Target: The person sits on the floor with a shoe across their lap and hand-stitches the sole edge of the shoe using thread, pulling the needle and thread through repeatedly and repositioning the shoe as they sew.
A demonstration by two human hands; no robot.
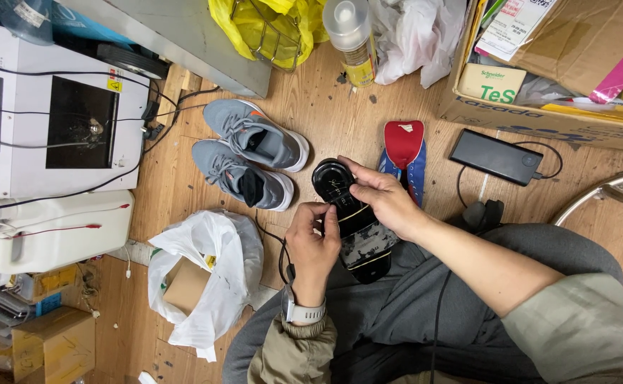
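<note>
- Both hands held a black sandal (pixel 357 227) over the person's lap. The left hand (pixel 312 245) pinched its near edge with thumb and fingers. The right hand (pixel 384 198) curled over its top, fingers pressed on the strap.
- The sandal had a black sole, a thin pale line along its side, and a grey speckled strap. Its far end pointed at the grey shoes.
- A big white machine (pixel 48 107) with a dark window sat at the far left, with thin wires across it.
- A cardboard box (pixel 539 85) full of packs stood at the top right.
- A white plastic bag (pixel 212 284) with a brown box inside lay on the wooden floor (pixel 325 114), just left of the person's knee.
- Two grey shoes (pixel 251 153) lay side by side on the floor, near the sandal.
- A red and blue insole (pixel 405 153) lay just past the right hand.
- A black power bank (pixel 496 156) with a cable lay to the right of it.
- A clear bottle (pixel 352 43) with yellow liquid stood at the top.
</note>
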